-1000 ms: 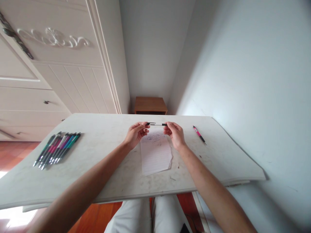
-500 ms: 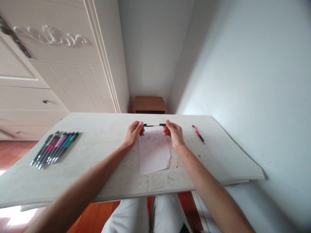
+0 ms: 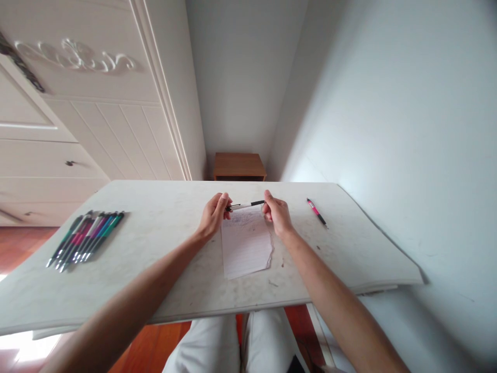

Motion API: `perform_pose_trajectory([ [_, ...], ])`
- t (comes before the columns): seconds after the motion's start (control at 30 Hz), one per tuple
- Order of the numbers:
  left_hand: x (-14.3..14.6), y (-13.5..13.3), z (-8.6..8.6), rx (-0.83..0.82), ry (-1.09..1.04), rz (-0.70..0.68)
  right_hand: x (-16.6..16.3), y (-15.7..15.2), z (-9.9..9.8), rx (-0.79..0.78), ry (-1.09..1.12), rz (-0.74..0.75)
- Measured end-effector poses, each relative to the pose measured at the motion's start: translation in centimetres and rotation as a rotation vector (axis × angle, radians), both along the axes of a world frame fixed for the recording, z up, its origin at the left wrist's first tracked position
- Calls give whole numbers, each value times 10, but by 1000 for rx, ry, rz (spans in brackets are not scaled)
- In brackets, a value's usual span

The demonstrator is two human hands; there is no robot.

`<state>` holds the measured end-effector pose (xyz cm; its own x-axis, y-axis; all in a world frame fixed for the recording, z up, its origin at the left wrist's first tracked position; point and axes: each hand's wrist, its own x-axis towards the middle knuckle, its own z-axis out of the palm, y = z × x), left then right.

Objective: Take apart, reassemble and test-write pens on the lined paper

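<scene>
A white pen with black ends (image 3: 246,205) is held sideways over the top of a lined sheet of paper (image 3: 246,248). My left hand (image 3: 215,213) pinches its clip end, and my right hand (image 3: 277,211) pinches the dark grip end at the other side. The pen slants a little, its right end higher. Scribbled marks cover the upper part of the paper, whose right edge is torn. To the right of my hands a pink and black pen (image 3: 317,213) lies on the white table (image 3: 174,290).
A row of several coloured pens (image 3: 86,238) lies at the table's left. Beyond the table are a small wooden stand (image 3: 239,165) and a cream cabinet (image 3: 116,119) on the left. A pale wall (image 3: 407,129) borders the right side.
The pen has gone from level to slanted, with its left end lower, and its clip now shows near my left fingers. Both hands keep their hold.
</scene>
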<state>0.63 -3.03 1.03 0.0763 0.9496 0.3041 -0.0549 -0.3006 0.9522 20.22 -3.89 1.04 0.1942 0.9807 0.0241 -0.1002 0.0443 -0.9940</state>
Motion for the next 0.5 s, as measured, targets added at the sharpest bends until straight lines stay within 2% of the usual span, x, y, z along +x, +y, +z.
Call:
perform_pose_trajectory([
  [0.13, 1, -4, -3, 52, 201, -76, 1, 2, -1, -7, -14, -31],
  [0.27, 2, -3, -9, 126, 402, -30, 2, 2, 0, 1, 0, -34],
  [0.5, -1, 0, -7, 267, 443, 90, 0, -4, 8, 11, 38, 111],
])
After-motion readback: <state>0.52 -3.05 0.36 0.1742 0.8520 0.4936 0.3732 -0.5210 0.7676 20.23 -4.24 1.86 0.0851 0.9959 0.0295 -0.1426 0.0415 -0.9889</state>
